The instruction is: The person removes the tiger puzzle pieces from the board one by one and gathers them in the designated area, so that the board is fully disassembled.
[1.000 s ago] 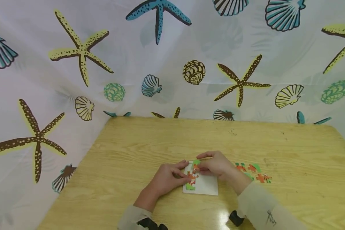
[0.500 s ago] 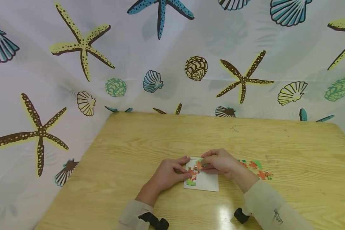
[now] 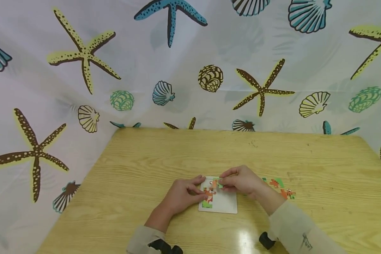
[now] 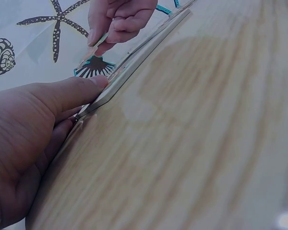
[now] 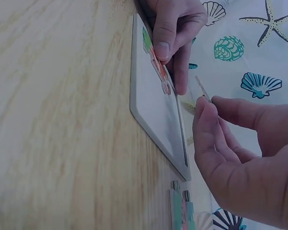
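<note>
A white square tray lies on the table, with joined orange and green puzzle pieces along its left side. My left hand rests at the tray's left edge, thumb pressing on those pieces. In the right wrist view the left thumb lies on the pieces. My right hand pinches one orange and green piece between thumb and fingertips; both wrist views show that piece raised off the tray.
Several loose puzzle pieces lie on the wooden table to the right of the tray, partly behind my right forearm. A white cloth printed with starfish and shells hangs behind the table and at its left.
The right hand has shifted slightly around the tray's upper part, and its piece has turned, with green now toward the right fingertips. My left hand keeps its place at the tray.
</note>
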Available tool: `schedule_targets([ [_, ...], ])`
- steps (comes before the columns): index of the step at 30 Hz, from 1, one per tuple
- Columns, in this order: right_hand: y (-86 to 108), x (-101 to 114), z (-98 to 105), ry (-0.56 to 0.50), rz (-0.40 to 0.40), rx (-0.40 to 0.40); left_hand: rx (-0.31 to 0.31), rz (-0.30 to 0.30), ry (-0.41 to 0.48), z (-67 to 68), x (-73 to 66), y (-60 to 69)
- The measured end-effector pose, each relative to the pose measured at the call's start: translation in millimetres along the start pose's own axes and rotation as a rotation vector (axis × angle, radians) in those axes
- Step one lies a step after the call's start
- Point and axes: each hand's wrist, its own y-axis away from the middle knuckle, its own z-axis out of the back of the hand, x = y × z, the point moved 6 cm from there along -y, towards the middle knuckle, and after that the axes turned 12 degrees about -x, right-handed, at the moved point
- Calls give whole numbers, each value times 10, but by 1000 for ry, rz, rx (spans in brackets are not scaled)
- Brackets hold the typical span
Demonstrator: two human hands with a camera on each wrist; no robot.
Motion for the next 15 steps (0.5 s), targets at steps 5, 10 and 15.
schedule_targets([
  [5,31,31,36,35,51,25,-1,8,7,-5,-4,-2],
  [10,88,55,53,62,88,29,2,8,2,-15,12,3],
  [15,143,73,67,84,114,31,1,4,2,-13,20,11],
])
